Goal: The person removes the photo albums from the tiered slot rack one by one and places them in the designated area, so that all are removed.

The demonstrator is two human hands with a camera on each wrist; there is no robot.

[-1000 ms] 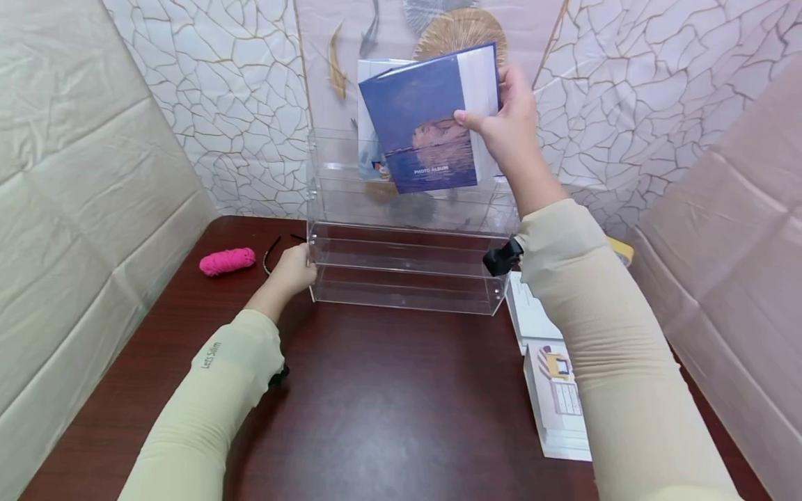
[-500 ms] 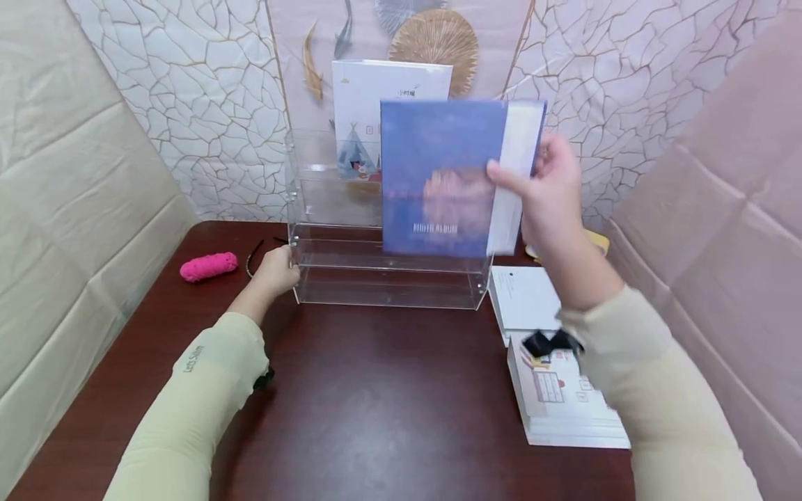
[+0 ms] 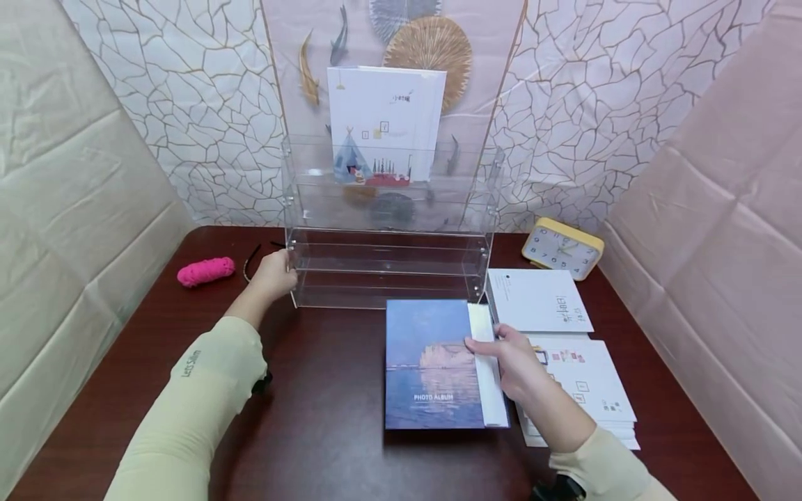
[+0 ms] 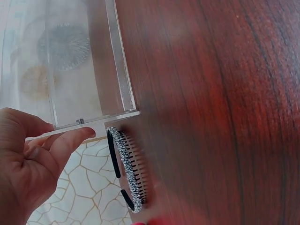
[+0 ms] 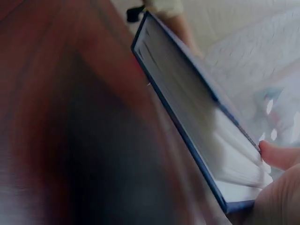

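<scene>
At the far left of the head view, a pink bundle of yarn [image 3: 206, 272] lies on the table [image 3: 326, 417]. Left of centre, the left hand [image 3: 273, 275] pinches the side panel of a clear rack [image 3: 390, 271], seemingly to steady it. In the upper middle, a white book [image 3: 388, 118] stands with its cover forward on the rack, so its front can be seen. Right of centre and lower down, the right hand [image 3: 514, 362] grips the blue photo album [image 3: 432, 365] by its right side, thumb over the front, which leaves most of the cover and its lettering in sight. Just beyond it, at the right, white books [image 3: 589, 383] lie stacked flat, likely for stability; a yellow clock [image 3: 562, 248] leans back at the upper right.

The left wrist view shows, below its middle, a glittery toothed hair band [image 4: 127, 164], only a thin dark loop in the head view, and the thumb and fingers on opposite sides of the panel. The right wrist view shows the album's page edges between two covers; the head view shows its front picture. Whether the album touches the table I cannot tell.
</scene>
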